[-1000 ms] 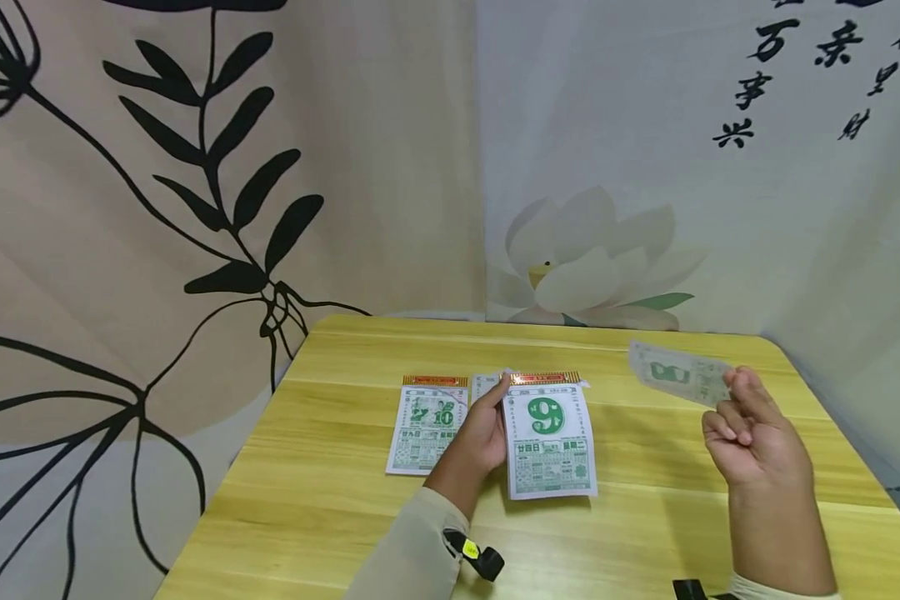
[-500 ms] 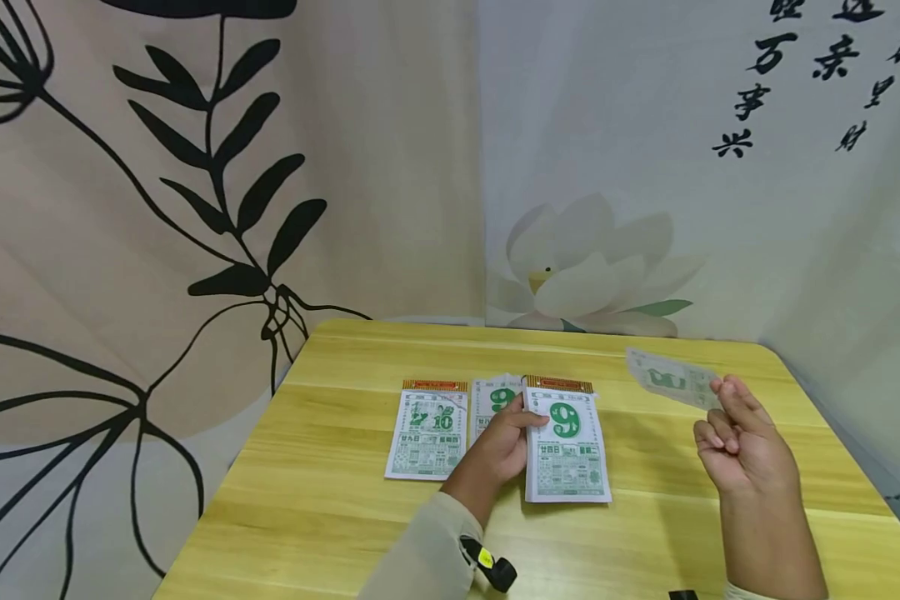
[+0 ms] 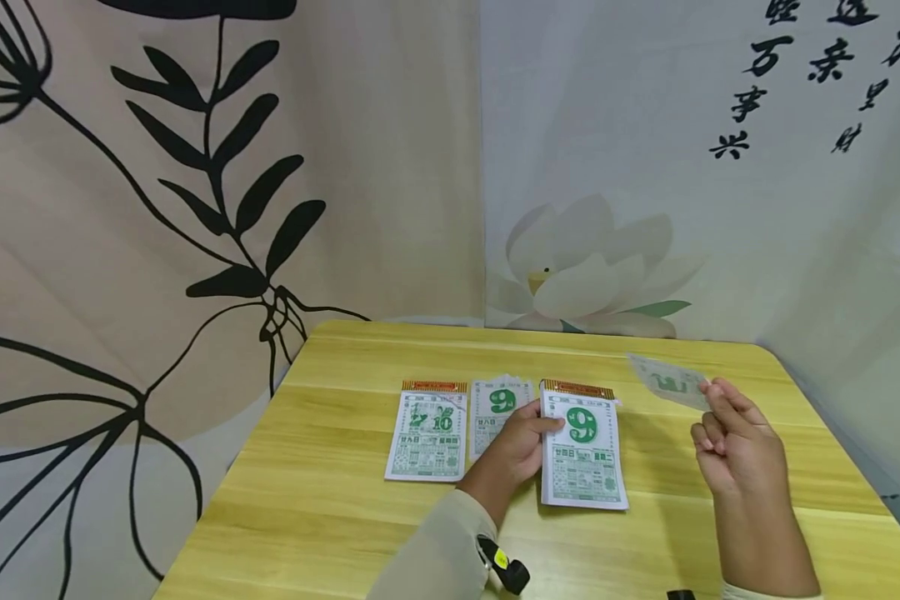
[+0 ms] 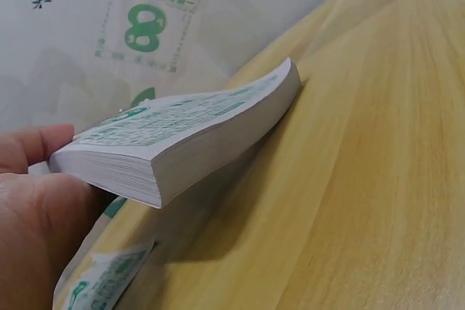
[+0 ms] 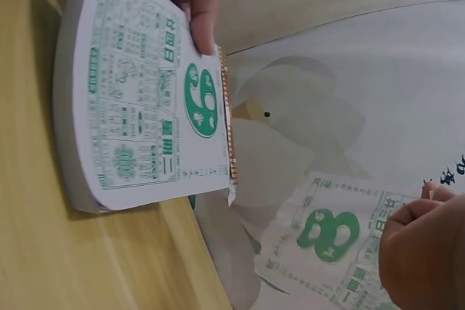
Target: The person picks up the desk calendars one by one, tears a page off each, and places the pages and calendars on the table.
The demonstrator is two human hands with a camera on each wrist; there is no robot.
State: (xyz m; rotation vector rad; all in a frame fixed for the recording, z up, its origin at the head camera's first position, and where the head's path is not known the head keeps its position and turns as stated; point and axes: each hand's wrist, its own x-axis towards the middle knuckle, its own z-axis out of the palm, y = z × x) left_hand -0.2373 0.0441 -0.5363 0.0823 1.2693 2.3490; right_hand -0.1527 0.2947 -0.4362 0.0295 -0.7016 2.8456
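Observation:
A thick tear-off calendar, green 9 on its top page and a red-gold strip along its top, is in my left hand. The thumb lies over its left edge and the fingers go underneath. The left wrist view shows the pad's stacked page edges tilted close over the table. Up at the right, my right hand pinches a thin loose calendar page by one end. A green 8 shows on that page in the right wrist view.
A second calendar showing 10 lies at the left on the wooden table. Beside it, partly behind my left hand, lies a loose page with a 9 and a ragged top edge. Printed curtains hang behind the table.
My left hand has moved right with the calendar, uncovering the loose 9 page behind it. The right hand has shifted slightly left, still pinching its page.

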